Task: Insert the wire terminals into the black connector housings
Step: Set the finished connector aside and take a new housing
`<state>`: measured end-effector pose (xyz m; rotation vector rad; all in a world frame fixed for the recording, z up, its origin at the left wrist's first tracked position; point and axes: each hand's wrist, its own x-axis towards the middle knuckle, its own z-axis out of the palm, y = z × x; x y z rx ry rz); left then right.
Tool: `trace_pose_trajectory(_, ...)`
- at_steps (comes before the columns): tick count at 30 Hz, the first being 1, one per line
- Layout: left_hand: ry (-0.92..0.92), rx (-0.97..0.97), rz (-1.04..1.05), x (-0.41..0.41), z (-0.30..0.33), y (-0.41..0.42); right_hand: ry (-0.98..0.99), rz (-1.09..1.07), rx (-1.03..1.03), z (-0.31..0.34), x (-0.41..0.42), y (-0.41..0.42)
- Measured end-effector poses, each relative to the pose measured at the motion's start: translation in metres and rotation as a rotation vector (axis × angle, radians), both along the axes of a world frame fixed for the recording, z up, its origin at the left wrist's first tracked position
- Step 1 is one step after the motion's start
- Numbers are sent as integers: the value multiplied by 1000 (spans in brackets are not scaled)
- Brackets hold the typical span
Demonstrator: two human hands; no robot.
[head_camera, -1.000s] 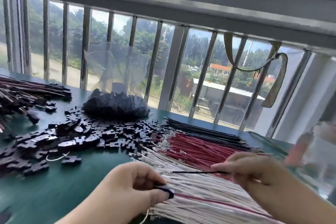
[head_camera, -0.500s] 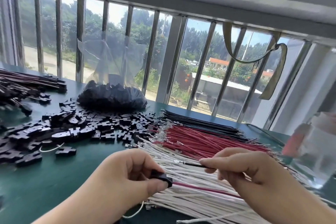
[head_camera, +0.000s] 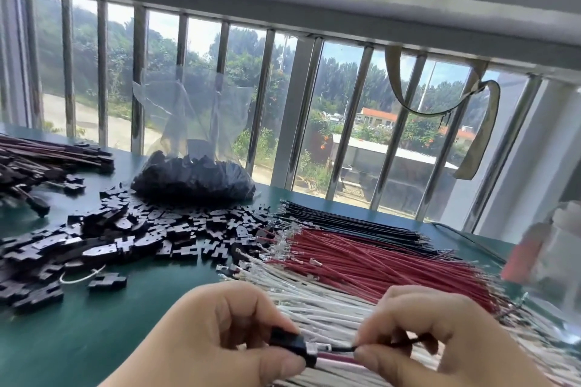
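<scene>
Pinching black connector housing [head_camera: 290,344], left hand [head_camera: 217,336]; right hand [head_camera: 440,336] pinching black wire [head_camera: 342,348]; terminal at housing.

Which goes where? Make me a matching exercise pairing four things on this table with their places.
Things:
1. black wire
2. bag of housings
3. red wires
4. loose housings

Places:
A. spread over the green table, left of the wire bundles
B. by the window bars, behind the loose pile
C. pinched in the right hand
D. between the black and white bundles

Pairs: 1-C, 2-B, 3-D, 4-A
</scene>
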<state>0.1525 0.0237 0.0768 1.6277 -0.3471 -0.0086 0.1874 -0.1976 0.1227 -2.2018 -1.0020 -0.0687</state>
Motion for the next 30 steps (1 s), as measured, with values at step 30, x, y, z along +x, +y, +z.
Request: trace_pose_trajectory(30,-137,177,140,-4,-3,-9,-164,2,105,-24,-4,6)
